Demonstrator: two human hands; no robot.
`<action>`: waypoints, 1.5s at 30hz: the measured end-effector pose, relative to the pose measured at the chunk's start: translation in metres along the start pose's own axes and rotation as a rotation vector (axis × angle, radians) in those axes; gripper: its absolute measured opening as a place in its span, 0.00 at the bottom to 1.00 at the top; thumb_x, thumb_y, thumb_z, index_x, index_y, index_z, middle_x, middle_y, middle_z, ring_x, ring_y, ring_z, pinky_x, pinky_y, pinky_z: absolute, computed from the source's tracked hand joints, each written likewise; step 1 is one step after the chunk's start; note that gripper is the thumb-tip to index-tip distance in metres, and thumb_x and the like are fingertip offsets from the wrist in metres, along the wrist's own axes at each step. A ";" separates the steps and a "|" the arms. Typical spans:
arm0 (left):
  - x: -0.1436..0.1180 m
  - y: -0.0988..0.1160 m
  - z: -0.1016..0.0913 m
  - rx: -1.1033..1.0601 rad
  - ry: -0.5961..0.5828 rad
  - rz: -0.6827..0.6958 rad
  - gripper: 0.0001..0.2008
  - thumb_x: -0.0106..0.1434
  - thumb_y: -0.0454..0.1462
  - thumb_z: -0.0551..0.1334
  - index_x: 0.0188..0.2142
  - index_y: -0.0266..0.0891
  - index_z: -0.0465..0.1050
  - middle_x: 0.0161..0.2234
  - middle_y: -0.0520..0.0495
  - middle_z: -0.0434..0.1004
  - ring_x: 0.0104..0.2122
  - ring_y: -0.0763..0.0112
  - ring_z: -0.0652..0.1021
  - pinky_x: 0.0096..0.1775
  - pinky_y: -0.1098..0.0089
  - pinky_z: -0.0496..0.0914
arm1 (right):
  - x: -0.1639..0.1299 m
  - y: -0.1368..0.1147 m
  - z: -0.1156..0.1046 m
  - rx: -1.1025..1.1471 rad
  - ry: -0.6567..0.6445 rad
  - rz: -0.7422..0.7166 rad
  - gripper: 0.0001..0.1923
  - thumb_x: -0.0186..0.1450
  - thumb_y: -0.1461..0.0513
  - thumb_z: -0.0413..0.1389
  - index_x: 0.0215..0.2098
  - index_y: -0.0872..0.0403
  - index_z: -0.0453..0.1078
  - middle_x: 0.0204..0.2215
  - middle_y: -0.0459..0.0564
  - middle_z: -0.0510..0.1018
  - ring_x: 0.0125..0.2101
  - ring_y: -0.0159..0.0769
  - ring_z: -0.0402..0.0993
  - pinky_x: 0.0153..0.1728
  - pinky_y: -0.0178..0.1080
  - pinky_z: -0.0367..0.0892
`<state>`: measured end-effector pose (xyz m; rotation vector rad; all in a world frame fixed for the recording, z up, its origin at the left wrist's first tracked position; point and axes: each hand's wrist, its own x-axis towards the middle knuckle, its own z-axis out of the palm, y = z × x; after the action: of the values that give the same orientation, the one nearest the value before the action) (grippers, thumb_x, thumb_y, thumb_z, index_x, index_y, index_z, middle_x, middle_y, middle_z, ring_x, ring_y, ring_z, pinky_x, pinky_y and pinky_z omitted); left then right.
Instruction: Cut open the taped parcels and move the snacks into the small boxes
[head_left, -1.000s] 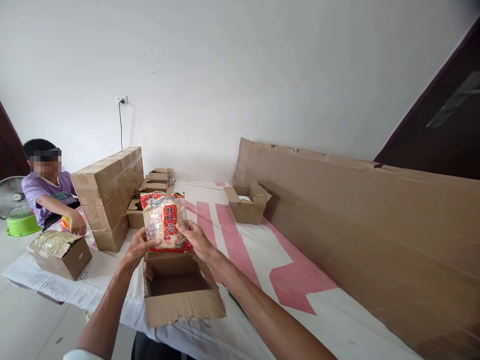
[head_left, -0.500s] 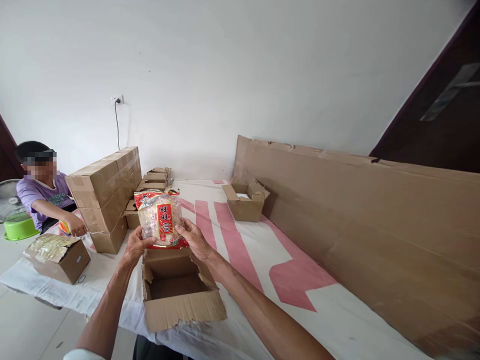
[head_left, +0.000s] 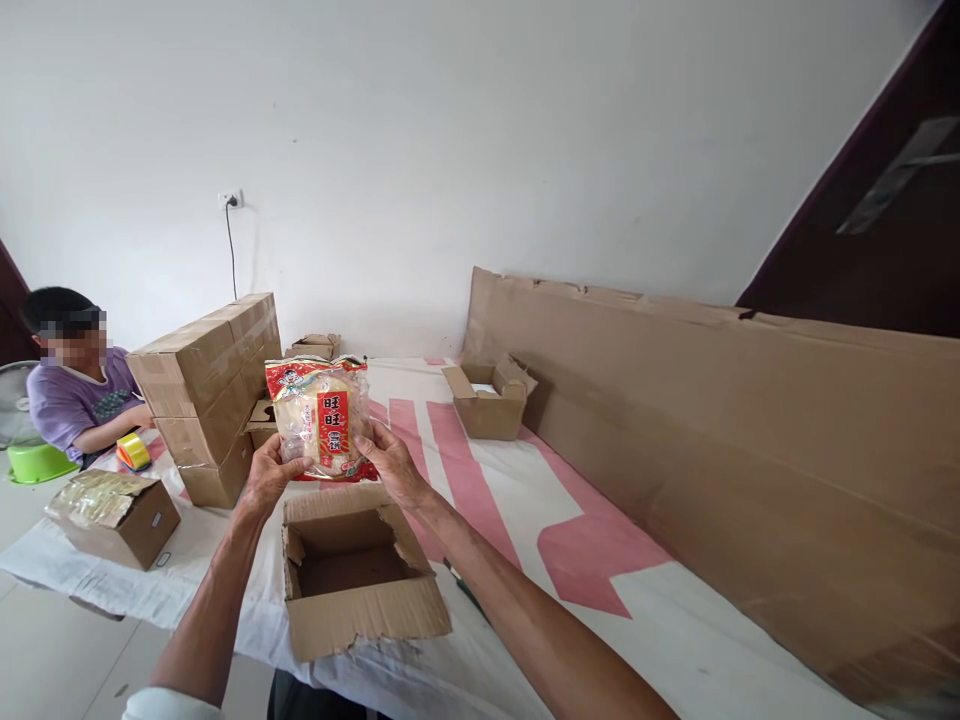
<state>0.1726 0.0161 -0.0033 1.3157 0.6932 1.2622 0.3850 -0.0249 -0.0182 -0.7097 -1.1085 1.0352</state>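
Note:
Between my two hands is a bag of rice crackers [head_left: 319,420], clear in the middle with red printed edges, its front turned toward me. My left hand [head_left: 270,478] grips its lower left corner, thumb on the front. At the lower right side my right hand [head_left: 391,463] pinches it the same way. Just below the bag stands an open cardboard box [head_left: 367,615] with torn flaps; the part of its inside that shows is bare. A dark slim tool [head_left: 463,585] lies to the right of this box, partly hidden behind my right forearm.
Stacked closed cartons [head_left: 202,390] stand at left, with a taped box [head_left: 116,520] and a yellow tape roll [head_left: 133,452] nearby. A person [head_left: 82,390] in purple sits beyond. Another open box [head_left: 489,405] stands before a tall cardboard sheet [head_left: 712,440] along the right.
My hands have raised the bag slightly, away from the open box. The other person's hand has drawn back from the tape roll. The dark tool has come into sight beside my right forearm.

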 end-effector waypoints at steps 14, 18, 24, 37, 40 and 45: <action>0.007 0.005 0.004 0.008 -0.013 0.009 0.29 0.38 0.39 0.84 0.40 0.38 0.81 0.36 0.47 0.87 0.33 0.61 0.84 0.40 0.62 0.79 | 0.006 -0.004 -0.003 -0.022 0.023 -0.039 0.26 0.55 0.41 0.71 0.42 0.47 0.77 0.36 0.46 0.83 0.42 0.45 0.79 0.43 0.45 0.76; 0.008 0.011 0.007 0.014 -0.040 0.047 0.29 0.40 0.39 0.84 0.42 0.38 0.81 0.39 0.46 0.87 0.36 0.61 0.84 0.42 0.62 0.79 | 0.007 -0.008 -0.004 -0.026 0.041 -0.061 0.24 0.56 0.42 0.71 0.39 0.48 0.76 0.35 0.46 0.82 0.40 0.43 0.77 0.41 0.44 0.75; 0.002 0.012 0.014 -0.009 -0.082 0.047 0.35 0.40 0.40 0.85 0.49 0.41 0.80 0.43 0.45 0.87 0.42 0.55 0.85 0.47 0.57 0.79 | 0.002 -0.009 -0.007 -0.061 0.044 -0.090 0.23 0.58 0.45 0.70 0.45 0.48 0.76 0.38 0.47 0.83 0.41 0.45 0.78 0.41 0.45 0.75; 0.004 -0.023 -0.084 0.195 0.542 0.144 0.28 0.35 0.39 0.82 0.37 0.37 0.78 0.32 0.51 0.85 0.30 0.70 0.81 0.36 0.70 0.77 | -0.068 0.025 -0.087 -0.623 0.146 -0.131 0.19 0.71 0.50 0.58 0.54 0.50 0.77 0.53 0.56 0.84 0.53 0.47 0.80 0.55 0.50 0.74; 0.009 -0.021 -0.095 0.217 0.583 0.162 0.27 0.36 0.40 0.81 0.36 0.38 0.78 0.32 0.52 0.84 0.31 0.69 0.82 0.37 0.69 0.78 | -0.088 0.038 -0.105 -0.615 0.234 -0.057 0.20 0.70 0.47 0.57 0.51 0.50 0.78 0.49 0.56 0.85 0.48 0.47 0.82 0.51 0.48 0.77; 0.010 -0.037 -0.093 0.323 0.395 0.048 0.28 0.39 0.45 0.81 0.38 0.39 0.77 0.36 0.48 0.85 0.32 0.67 0.83 0.39 0.66 0.79 | -0.116 0.077 -0.117 -0.571 0.295 0.094 0.24 0.68 0.43 0.58 0.48 0.51 0.80 0.45 0.58 0.87 0.47 0.50 0.84 0.47 0.48 0.79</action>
<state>0.0987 0.0617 -0.0544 1.3566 1.1894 1.5132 0.4611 -0.0997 -0.1652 -1.3368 -1.1219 0.6559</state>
